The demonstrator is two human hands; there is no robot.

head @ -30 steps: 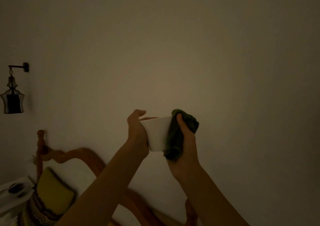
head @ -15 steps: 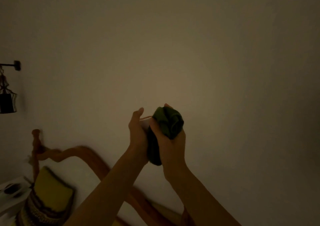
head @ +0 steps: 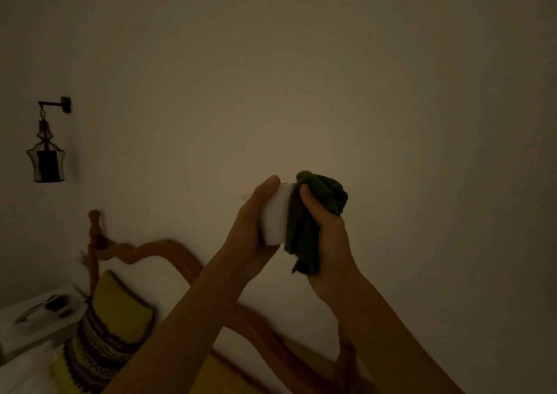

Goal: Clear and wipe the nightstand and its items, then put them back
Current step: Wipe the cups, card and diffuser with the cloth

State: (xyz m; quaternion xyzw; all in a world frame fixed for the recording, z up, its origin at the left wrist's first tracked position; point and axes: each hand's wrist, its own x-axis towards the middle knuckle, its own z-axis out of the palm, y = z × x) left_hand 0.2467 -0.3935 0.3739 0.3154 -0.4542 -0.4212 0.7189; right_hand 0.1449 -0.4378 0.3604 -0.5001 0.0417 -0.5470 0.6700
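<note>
Since the earlier frame, the dark green cloth has shifted off the front of the white cup-like item, exposing the item's pale side again; the cloth now covers only the side next to the right-hand fingers.

Left hand: fingers curled round the far side of the white item, thumb extended up along its near face with the tip at the rim. The item sits between the thumb and the hidden fingers, held up in front of the wall.

Right hand: thumb and fingers gripping the cloth. The cloth is bunched above the thumb tip and hangs down past the heel of the palm. It is pressed against the white item directly beside the thumb.

Both hands are raised, with the item and cloth touching between them.

Below and left of the left-hand fingers: a curved wooden headboard, a yellow striped pillow and a white surface carrying a blurred dark object. A wall lantern hangs well apart, up and to the left.
</note>
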